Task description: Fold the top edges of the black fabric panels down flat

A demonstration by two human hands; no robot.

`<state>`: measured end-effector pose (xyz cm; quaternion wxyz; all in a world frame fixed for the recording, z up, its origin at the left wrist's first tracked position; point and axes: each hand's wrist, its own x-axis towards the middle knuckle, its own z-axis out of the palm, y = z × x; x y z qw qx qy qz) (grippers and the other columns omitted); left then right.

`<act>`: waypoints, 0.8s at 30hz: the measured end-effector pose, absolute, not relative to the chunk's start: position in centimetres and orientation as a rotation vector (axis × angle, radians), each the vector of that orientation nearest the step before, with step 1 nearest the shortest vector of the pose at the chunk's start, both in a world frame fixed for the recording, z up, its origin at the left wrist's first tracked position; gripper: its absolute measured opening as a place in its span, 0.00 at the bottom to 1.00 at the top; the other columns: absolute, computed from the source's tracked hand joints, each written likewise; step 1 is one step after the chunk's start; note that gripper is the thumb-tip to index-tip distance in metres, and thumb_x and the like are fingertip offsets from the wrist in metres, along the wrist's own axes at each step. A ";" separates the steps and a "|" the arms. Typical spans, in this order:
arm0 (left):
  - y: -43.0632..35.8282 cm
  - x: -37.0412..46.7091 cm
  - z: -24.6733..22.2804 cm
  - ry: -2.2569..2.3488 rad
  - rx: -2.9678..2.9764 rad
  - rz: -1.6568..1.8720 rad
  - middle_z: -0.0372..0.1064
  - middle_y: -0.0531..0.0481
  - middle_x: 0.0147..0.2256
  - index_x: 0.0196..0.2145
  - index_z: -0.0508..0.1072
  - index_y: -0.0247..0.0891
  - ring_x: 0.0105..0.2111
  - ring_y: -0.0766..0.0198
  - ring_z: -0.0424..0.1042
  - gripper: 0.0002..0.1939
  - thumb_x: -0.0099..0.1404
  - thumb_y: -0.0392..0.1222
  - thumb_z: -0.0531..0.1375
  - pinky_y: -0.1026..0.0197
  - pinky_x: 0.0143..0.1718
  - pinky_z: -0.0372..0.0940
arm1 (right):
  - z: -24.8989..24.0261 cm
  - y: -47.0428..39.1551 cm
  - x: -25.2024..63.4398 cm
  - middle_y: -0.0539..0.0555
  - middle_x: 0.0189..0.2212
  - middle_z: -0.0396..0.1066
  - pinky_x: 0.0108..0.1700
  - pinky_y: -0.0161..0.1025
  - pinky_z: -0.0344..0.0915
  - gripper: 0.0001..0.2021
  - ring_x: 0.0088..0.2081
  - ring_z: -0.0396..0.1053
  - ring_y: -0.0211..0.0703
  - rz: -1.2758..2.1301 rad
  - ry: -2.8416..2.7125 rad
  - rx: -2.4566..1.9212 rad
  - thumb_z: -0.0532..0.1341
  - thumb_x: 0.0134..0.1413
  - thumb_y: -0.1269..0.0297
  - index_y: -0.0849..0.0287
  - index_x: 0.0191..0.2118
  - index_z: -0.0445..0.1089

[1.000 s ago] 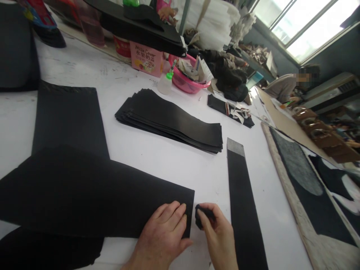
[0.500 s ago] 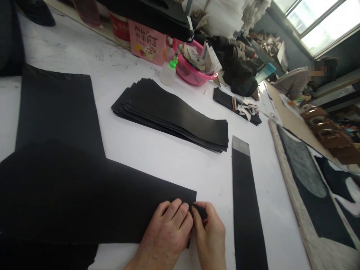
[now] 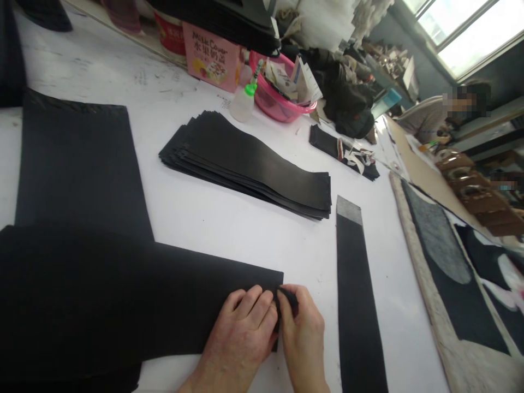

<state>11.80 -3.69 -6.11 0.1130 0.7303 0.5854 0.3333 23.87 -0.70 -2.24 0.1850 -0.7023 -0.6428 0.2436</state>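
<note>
A long black leather-like panel (image 3: 180, 305) lies across the left and front of the white table. Near its right end rests my left hand (image 3: 241, 333), fingers curled together and pressing on it; its fingertips are partly hidden. My right hand (image 3: 303, 327) is right beside, touching or almost touching the left fingers. Its thumb and index finger pinch a small dark bit of material (image 3: 290, 297) at the panel's end; I cannot tell whether this is the panel's turned edge or a separate piece. Another black panel (image 3: 77, 169) extends behind, partly under the first.
Behind lies a stack of black strips (image 3: 245, 158). To the right is a single black strip (image 3: 356, 284) with a grey end. Farther back stand a green-capped bottle (image 3: 242, 103), a pink basin (image 3: 282, 109) and a pink box (image 3: 210, 57). A person (image 3: 426, 114) sits beyond.
The view has shifted slightly. Both hands stay at the panel's right end, with the right still pinching there. The panel's left part has shifted a little.
</note>
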 end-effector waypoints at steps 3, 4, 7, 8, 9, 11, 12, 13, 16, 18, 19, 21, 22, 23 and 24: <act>-3.7 11.7 -6.1 1.710 2.146 0.955 0.73 0.52 0.45 0.43 0.72 0.40 0.47 0.57 0.66 0.11 0.62 0.43 0.62 0.53 0.49 0.56 | -2.3 -1.3 24.2 0.51 0.32 0.74 0.34 0.35 0.67 0.08 0.31 0.72 0.42 0.698 -1.830 -1.958 0.55 0.62 0.60 0.54 0.38 0.70; -3.7 11.6 -6.1 1.702 2.151 0.947 0.73 0.52 0.45 0.43 0.72 0.40 0.48 0.57 0.66 0.12 0.62 0.43 0.63 0.53 0.49 0.56 | -2.4 -1.7 24.3 0.51 0.32 0.74 0.33 0.35 0.67 0.09 0.30 0.72 0.42 0.690 -1.835 -1.946 0.55 0.62 0.59 0.54 0.37 0.70; -3.7 11.6 -6.2 1.681 2.170 0.934 0.73 0.51 0.45 0.43 0.72 0.40 0.47 0.57 0.66 0.13 0.61 0.45 0.64 0.53 0.48 0.56 | -2.6 -2.1 24.4 0.51 0.30 0.74 0.32 0.34 0.67 0.09 0.29 0.72 0.41 0.652 -1.848 -1.919 0.55 0.62 0.59 0.54 0.36 0.71; -3.7 11.6 -6.2 1.678 2.172 0.934 0.73 0.51 0.45 0.43 0.72 0.40 0.47 0.57 0.66 0.12 0.61 0.44 0.64 0.53 0.48 0.56 | -2.6 -1.9 24.3 0.51 0.30 0.74 0.32 0.34 0.67 0.09 0.29 0.72 0.41 0.637 -1.848 -1.920 0.55 0.62 0.59 0.54 0.36 0.71; -3.7 11.6 -6.3 1.680 2.171 0.939 0.73 0.51 0.45 0.43 0.72 0.40 0.47 0.57 0.66 0.12 0.61 0.44 0.64 0.53 0.48 0.56 | -2.7 -1.4 24.1 0.51 0.31 0.74 0.32 0.35 0.67 0.09 0.30 0.72 0.42 0.621 -1.849 -1.923 0.55 0.62 0.60 0.55 0.36 0.70; -3.7 11.6 -6.4 1.689 2.165 0.949 0.73 0.51 0.45 0.42 0.72 0.40 0.47 0.57 0.66 0.11 0.61 0.43 0.63 0.52 0.49 0.56 | -2.7 -0.3 23.6 0.51 0.31 0.74 0.34 0.36 0.67 0.09 0.30 0.72 0.42 0.587 -1.856 -1.924 0.55 0.62 0.61 0.55 0.37 0.70; -3.7 11.7 -6.5 1.695 2.163 0.953 0.73 0.51 0.44 0.42 0.72 0.40 0.48 0.57 0.66 0.11 0.61 0.42 0.63 0.52 0.49 0.56 | -2.6 0.1 23.5 0.52 0.31 0.74 0.35 0.36 0.67 0.08 0.31 0.72 0.42 0.565 -1.860 -1.921 0.55 0.62 0.61 0.56 0.37 0.70; -3.7 11.7 -6.5 1.696 2.163 0.951 0.73 0.51 0.44 0.42 0.72 0.41 0.48 0.57 0.66 0.11 0.61 0.43 0.63 0.53 0.49 0.57 | -2.6 0.3 23.4 0.52 0.32 0.74 0.35 0.36 0.67 0.08 0.31 0.72 0.42 0.551 -1.865 -1.916 0.54 0.62 0.61 0.56 0.37 0.70; -3.7 11.6 -6.5 1.679 2.176 0.921 0.72 0.52 0.45 0.42 0.71 0.41 0.48 0.58 0.66 0.12 0.61 0.45 0.63 0.54 0.49 0.57 | -2.5 -0.4 23.8 0.51 0.32 0.74 0.34 0.35 0.67 0.09 0.31 0.73 0.42 0.559 -1.893 -1.891 0.54 0.63 0.61 0.55 0.37 0.70; -3.7 11.6 -6.5 1.673 2.177 0.911 0.72 0.53 0.45 0.43 0.71 0.41 0.48 0.59 0.66 0.14 0.61 0.47 0.64 0.54 0.49 0.57 | -2.5 -1.5 24.3 0.50 0.30 0.74 0.33 0.34 0.67 0.10 0.30 0.73 0.41 0.562 -1.911 -1.866 0.54 0.63 0.60 0.54 0.37 0.70; -3.8 11.6 -6.5 1.674 2.174 0.911 0.72 0.53 0.46 0.43 0.71 0.41 0.48 0.59 0.66 0.14 0.61 0.47 0.64 0.54 0.49 0.57 | -2.5 -1.9 24.4 0.50 0.30 0.74 0.32 0.34 0.67 0.10 0.29 0.73 0.40 0.560 -1.919 -1.856 0.54 0.63 0.59 0.54 0.36 0.70; -3.8 11.7 -6.5 1.677 2.171 0.917 0.72 0.53 0.46 0.43 0.71 0.41 0.48 0.58 0.66 0.14 0.61 0.46 0.64 0.54 0.50 0.56 | -2.5 -2.0 24.4 0.50 0.29 0.74 0.31 0.33 0.67 0.10 0.28 0.73 0.40 0.544 -1.919 -1.862 0.54 0.63 0.59 0.54 0.36 0.70; -3.8 11.7 -6.6 1.677 2.169 0.923 0.72 0.52 0.45 0.43 0.71 0.41 0.49 0.58 0.65 0.13 0.61 0.45 0.64 0.54 0.50 0.56 | -2.5 -1.8 24.2 0.50 0.30 0.74 0.31 0.34 0.67 0.10 0.29 0.73 0.40 0.536 -1.918 -1.875 0.53 0.64 0.59 0.54 0.36 0.70; -3.7 11.7 -6.6 1.678 2.164 0.934 0.72 0.52 0.45 0.43 0.71 0.41 0.49 0.58 0.65 0.12 0.61 0.44 0.64 0.54 0.49 0.56 | -2.5 -1.4 24.0 0.50 0.30 0.74 0.32 0.34 0.67 0.10 0.29 0.73 0.41 0.525 -1.918 -1.890 0.53 0.64 0.59 0.54 0.36 0.70; -3.7 11.7 -6.6 1.679 2.158 0.951 0.72 0.52 0.45 0.42 0.71 0.41 0.48 0.58 0.65 0.12 0.61 0.43 0.63 0.53 0.49 0.56 | -2.5 -1.0 23.8 0.51 0.30 0.74 0.33 0.35 0.67 0.10 0.30 0.73 0.41 0.512 -1.919 -1.901 0.53 0.64 0.60 0.54 0.36 0.70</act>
